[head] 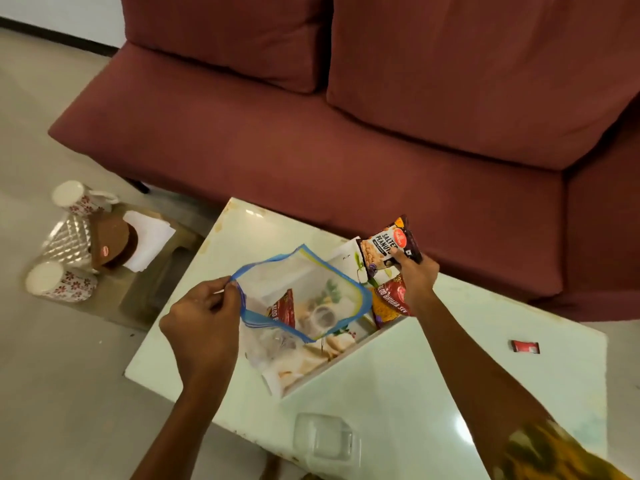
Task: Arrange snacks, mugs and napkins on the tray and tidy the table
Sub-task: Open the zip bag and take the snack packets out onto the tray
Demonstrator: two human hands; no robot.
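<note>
My left hand (204, 317) pinches the rim of a clear zip bag (301, 289) with a blue edge, holding its mouth wide over the white table (398, 386). A red snack packet (282, 308) lies inside the bag. My right hand (417, 277) grips a dark salted peanuts packet (389, 245) just right of the bag's mouth. Under that hand rests a red aloo bhujia packet (391, 301). A printed tray (332, 348) lies beneath the bag, partly hidden. Two floral mugs (74, 199) (59, 285), white napkins (149, 244) and a brown packet (112, 244) sit on a low glass table at the left.
A maroon sofa (346, 116) stands right behind the table. A clear plastic container (325, 441) sits at the table's near edge. A small red wrapper (525, 347) lies at the right of the tabletop. A patterned glass (67, 245) lies between the mugs.
</note>
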